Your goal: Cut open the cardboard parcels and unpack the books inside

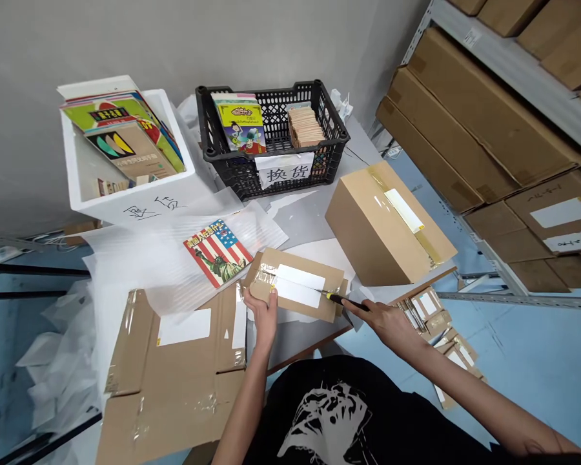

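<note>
A small flat cardboard parcel [295,284] with a white label and clear tape lies on the table in front of me. My left hand [264,313] grips its near left edge, fingers closed on the cardboard. My right hand [385,320] is closed on a black-handled utility knife [346,301], whose tip touches the parcel's right end. A book with a flag and statue cover [217,250] lies just left of the parcel on white foam sheets.
A larger sealed carton [387,226] stands to the right. A black crate [271,139] with books and a white foam box [126,148] of books sit at the back. A flattened carton [174,368] lies near left. Shelving with boxes [489,129] fills the right; small parcels [440,323] are below.
</note>
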Demonstrator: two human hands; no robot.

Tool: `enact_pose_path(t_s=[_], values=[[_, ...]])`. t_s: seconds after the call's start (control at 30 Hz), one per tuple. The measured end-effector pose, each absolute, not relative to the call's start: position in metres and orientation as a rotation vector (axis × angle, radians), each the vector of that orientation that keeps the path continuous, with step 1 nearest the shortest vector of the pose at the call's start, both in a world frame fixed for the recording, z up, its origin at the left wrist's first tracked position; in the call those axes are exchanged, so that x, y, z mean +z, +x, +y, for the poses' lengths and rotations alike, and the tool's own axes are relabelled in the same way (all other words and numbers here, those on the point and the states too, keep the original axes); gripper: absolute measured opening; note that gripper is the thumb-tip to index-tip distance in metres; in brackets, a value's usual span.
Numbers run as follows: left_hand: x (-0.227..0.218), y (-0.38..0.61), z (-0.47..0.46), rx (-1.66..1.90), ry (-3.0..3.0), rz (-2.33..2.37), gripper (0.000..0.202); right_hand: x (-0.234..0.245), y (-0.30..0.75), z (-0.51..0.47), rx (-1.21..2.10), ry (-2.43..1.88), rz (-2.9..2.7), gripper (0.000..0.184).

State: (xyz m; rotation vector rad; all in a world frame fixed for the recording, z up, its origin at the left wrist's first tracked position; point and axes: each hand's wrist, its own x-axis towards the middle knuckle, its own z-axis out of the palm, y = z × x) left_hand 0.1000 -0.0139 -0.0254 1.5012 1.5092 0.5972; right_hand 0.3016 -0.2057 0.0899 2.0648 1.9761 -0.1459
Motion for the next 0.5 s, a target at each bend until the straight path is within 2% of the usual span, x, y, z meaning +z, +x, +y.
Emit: enact_pose_path(t_s=[0.5], values=[[-0.023, 0.100, -0.012, 0.554, 1.485, 1.517, 0.081, 0.090, 0.326, -0.240, -0.159, 2.055, 1.892, 0.096]])
